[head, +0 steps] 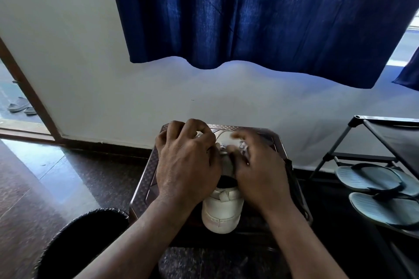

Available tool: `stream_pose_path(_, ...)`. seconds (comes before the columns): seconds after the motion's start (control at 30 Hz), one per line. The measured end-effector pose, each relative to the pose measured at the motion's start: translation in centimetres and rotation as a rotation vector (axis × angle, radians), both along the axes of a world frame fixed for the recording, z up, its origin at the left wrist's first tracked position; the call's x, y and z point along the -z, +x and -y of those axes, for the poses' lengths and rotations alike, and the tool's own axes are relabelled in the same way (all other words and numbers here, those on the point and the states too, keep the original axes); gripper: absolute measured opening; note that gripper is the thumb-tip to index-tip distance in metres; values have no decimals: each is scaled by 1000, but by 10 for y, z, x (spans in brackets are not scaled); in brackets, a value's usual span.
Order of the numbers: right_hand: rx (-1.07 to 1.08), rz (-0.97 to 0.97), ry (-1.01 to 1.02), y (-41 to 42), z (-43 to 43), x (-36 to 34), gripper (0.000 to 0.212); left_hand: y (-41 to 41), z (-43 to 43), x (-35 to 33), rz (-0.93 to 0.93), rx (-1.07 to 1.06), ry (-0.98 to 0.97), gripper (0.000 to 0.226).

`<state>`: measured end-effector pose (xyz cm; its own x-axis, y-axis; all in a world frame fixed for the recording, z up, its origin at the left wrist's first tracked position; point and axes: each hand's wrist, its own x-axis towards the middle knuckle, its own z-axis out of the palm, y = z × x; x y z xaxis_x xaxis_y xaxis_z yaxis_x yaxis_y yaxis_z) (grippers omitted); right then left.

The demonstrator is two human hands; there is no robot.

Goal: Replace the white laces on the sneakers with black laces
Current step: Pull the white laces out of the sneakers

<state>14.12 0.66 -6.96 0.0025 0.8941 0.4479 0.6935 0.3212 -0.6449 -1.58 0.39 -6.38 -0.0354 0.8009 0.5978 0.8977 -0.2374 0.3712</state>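
A white sneaker (222, 210) stands on a small metal stool (145, 181), heel toward me, toe toward the wall. My left hand (188, 163) lies over the shoe's left side with its fingers curled at the white lace (223, 135). My right hand (258, 165) covers the right side, its blurred fingers pinching the lace near the eyelets. A loop of white lace arches above the tongue between both hands. A dark strand that may be a black lace (292, 179) hangs at the stool's right edge. The second sneaker is not in view.
A black bin (86, 242) stands at the lower left. A black shoe rack (371, 140) with grey flip-flops (371, 179) is on the right. A blue curtain (260, 13) hangs on the white wall. An open doorway with sandals (20, 105) lies at far left.
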Motion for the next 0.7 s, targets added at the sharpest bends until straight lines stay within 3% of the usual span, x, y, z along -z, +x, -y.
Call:
stream_pose_path(0.07, 10, 157, -15, -1, -2, 4, 22, 0, 0, 0, 8, -7, 3, 11)
stream_pose_path(0.1, 17, 115, 28, 0, -4, 5, 21, 0, 0, 0, 10, -10, 5, 10)
stream_pose_path(0.13, 29, -21, 76, 2, -5, 7, 19, 0, 0, 1, 8, -12, 7, 10)
stream_pose_path(0.27, -34, -1041, 37, 20, -5, -12, 33, -1, -1, 1, -5, -14, -7, 10)
stream_pose_path(0.33, -23, -1213, -74, 29, -6, -16, 32, 0, -1, 1, -14, -21, -21, 8)
stream_pose_path(0.5, 142, -926, -278, 17, -7, 12, 31, 2, -1, -4, 11, -10, -71, 9)
stream_pose_path(0.6, 269, -582, -177, 15, -8, 22, 22, 4, -2, -10, -23, 17, -132, 23)
stream_pose_path(0.7, 349, -359, -13, 13, -4, 19, 13, 6, -4, -19, -71, 52, -172, 35)
